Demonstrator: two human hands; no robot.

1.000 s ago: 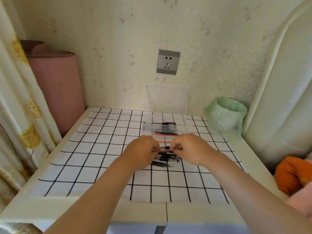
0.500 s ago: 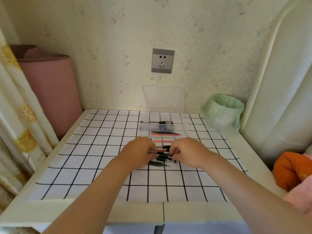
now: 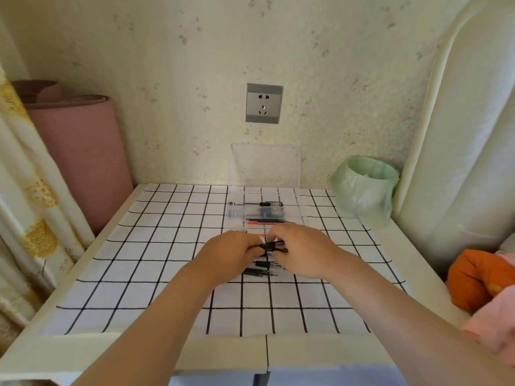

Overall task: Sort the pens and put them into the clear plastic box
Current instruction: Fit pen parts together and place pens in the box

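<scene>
A clear plastic box (image 3: 237, 215) lies on the checked cloth in the middle of the table, with black and red pens in its compartments. One black pen (image 3: 255, 203) lies along its far edge. My left hand (image 3: 227, 254) and my right hand (image 3: 302, 250) meet just in front of the box, both closed on a small bundle of black pens (image 3: 271, 246) held between them. More loose black pens (image 3: 260, 270) lie on the cloth below my hands. The near part of the box is hidden behind my hands.
The box's clear lid (image 3: 266, 165) leans upright against the wall under a grey socket (image 3: 264, 103). A green-bagged bin (image 3: 363, 188) stands at the back right. A pink roll (image 3: 80, 160) and a curtain stand at the left. An orange soft item (image 3: 473, 280) lies at the right edge.
Both hands stay together over the pile, gathering black pens between them. The view has shifted slightly; the hands sit a little lower in it.
</scene>
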